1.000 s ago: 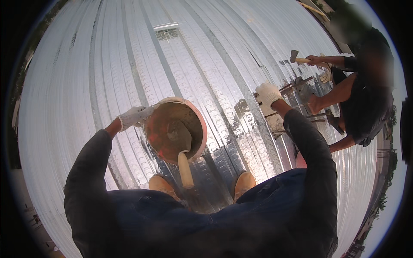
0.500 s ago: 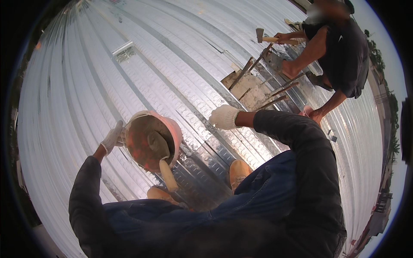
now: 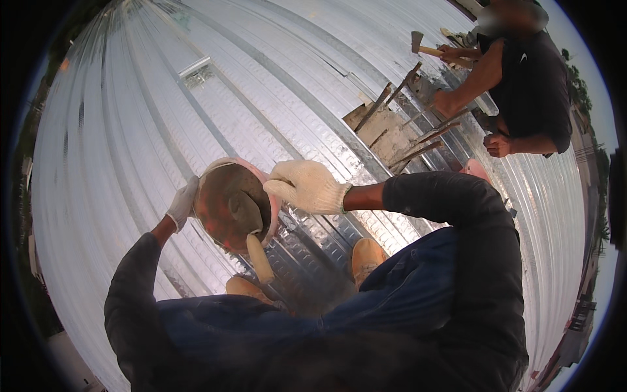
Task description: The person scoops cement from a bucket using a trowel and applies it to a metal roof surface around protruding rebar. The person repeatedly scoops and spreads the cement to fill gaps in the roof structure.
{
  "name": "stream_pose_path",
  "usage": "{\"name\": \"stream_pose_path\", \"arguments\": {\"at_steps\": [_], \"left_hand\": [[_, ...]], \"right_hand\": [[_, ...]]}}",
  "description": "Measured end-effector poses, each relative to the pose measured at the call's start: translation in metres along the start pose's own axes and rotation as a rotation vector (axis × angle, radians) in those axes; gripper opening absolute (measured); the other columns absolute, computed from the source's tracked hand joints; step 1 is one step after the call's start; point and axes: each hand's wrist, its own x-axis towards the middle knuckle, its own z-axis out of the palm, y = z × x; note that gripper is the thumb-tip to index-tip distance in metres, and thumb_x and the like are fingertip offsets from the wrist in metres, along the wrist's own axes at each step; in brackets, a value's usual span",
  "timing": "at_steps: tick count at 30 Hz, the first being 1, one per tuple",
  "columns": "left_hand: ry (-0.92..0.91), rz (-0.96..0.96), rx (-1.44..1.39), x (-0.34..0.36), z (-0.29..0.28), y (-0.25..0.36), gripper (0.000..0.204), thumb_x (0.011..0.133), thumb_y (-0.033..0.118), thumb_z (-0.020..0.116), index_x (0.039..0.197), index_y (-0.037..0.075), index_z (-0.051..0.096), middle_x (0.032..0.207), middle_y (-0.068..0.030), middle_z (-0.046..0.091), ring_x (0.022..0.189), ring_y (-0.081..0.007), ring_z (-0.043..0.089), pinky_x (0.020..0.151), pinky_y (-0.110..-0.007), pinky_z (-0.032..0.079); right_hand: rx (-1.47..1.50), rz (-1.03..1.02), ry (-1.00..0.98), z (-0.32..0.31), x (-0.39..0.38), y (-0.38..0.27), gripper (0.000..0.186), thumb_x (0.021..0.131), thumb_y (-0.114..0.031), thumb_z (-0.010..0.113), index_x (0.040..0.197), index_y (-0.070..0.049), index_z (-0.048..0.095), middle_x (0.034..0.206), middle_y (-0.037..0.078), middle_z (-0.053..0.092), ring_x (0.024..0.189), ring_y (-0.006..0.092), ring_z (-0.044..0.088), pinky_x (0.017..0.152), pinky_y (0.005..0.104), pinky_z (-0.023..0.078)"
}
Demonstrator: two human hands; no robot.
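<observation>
My left hand [image 3: 183,204], in a white glove, grips the left rim of a pink bucket [image 3: 215,215] with grey mortar residue inside. A trowel [image 3: 260,258] rests in the bucket, its wooden handle hanging over the rim toward me. My right hand [image 3: 302,186], also gloved, is at the bucket's right rim, its fingers curled closed; whether they hold the rim or its handle I cannot make out. My boots [image 3: 367,261] stand just beyond my knees, beside the bucket.
Ribbed metal decking [image 3: 130,130] surrounds me. At the upper right, metal bars [image 3: 373,104] lie around a cut-out showing rough grey material [image 3: 385,140]. A co-worker [image 3: 526,91] crouches there, holding a hatchet [image 3: 418,42]. A second pink container [image 3: 475,171] is partly hidden by my arm.
My view has turned rightward. My right hand has moved left from beside the cut-out to the bucket's rim, its fingers curling. The co-worker's lower hand has lifted from near the pink container.
</observation>
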Motion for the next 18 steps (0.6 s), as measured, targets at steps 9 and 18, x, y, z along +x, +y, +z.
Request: {"name": "stream_pose_path", "arguments": {"at_steps": [9, 18], "left_hand": [[0.034, 0.108, -0.104, -0.047, 0.078, 0.111, 0.08, 0.109, 0.064, 0.076, 0.15, -0.005, 0.072, 0.132, -0.0148, 0.08, 0.117, -0.0213, 0.078, 0.099, -0.036, 0.065], [0.005, 0.178, 0.051, -0.068, 0.116, 0.147, 0.086, 0.108, 0.07, 0.072, 0.139, -0.01, 0.077, 0.123, -0.0195, 0.081, 0.111, -0.0248, 0.081, 0.095, -0.038, 0.067]], "right_hand": [[-0.294, 0.243, -0.391, 0.025, -0.022, -0.056, 0.083, 0.106, -0.059, 0.072, 0.152, 0.009, 0.062, 0.136, 0.032, 0.073, 0.119, 0.0413, 0.08, 0.107, 0.0505, 0.062], [0.022, 0.532, -0.719, 0.018, -0.03, -0.011, 0.058, 0.101, -0.042, 0.074, 0.124, 0.011, 0.075, 0.103, 0.024, 0.079, 0.107, 0.0288, 0.083, 0.084, 0.0466, 0.067]]}}
